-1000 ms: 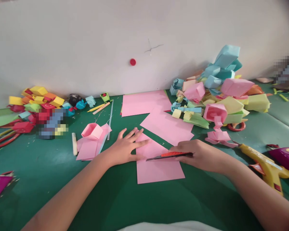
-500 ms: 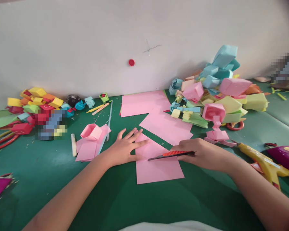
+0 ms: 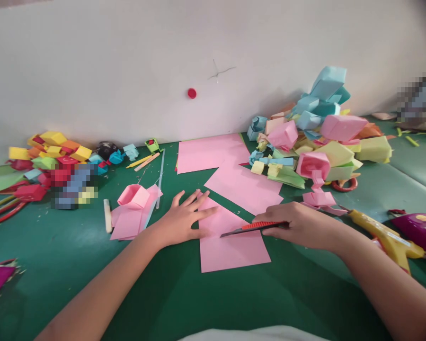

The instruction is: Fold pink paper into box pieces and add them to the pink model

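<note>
A pink sheet of paper (image 3: 234,253) lies on the green table (image 3: 156,303) in front of me, with a crease or cut line across it. My left hand (image 3: 184,218) rests on its left part, fingers spread. In my right hand (image 3: 287,222) is a utility knife (image 3: 257,226) with a red and black handle. Its blade lies low over the line on the paper, pointing left; whether the tip touches, I cannot tell. Just behind is another pink sheet (image 3: 246,187), partly tucked against further pink paper (image 3: 213,151) by the wall.
Folded paper pieces (image 3: 315,137) are heaped at the right, with a yellow glue gun (image 3: 386,234) and a purple tool (image 3: 417,229) nearer. On the left lie a pink paper box (image 3: 134,195), a glue stick (image 3: 159,180), coloured paper cubes (image 3: 53,151) and red-handled scissors (image 3: 7,213).
The knife and my right hand have shifted slightly to the right along the line on the paper. My left hand stays in place; the view has moved a little.
</note>
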`<state>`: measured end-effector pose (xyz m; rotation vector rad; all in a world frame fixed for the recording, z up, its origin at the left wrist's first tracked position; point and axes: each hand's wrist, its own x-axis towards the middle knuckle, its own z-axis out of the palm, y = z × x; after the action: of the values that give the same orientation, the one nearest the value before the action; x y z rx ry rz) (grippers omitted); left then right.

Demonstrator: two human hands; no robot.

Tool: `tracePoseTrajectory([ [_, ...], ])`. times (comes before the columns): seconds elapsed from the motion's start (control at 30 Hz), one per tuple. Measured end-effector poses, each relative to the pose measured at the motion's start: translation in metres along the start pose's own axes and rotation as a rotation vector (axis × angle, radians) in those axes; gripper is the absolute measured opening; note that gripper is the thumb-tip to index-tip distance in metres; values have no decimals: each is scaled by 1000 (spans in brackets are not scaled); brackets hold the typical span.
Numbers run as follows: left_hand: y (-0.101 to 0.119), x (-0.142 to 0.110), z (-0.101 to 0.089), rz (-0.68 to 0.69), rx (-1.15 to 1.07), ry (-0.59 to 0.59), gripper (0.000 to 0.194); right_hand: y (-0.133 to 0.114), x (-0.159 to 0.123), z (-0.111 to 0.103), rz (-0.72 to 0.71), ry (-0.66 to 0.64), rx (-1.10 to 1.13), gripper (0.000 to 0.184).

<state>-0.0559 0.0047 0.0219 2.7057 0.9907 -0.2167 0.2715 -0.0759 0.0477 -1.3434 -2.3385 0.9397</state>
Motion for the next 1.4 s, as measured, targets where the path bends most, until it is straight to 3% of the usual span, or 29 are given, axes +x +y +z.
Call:
tracePoseTrajectory([
  [1.4, -5, -1, 2, 28, 46, 39, 67, 6, -8, -11, 60, -24, -17, 32],
])
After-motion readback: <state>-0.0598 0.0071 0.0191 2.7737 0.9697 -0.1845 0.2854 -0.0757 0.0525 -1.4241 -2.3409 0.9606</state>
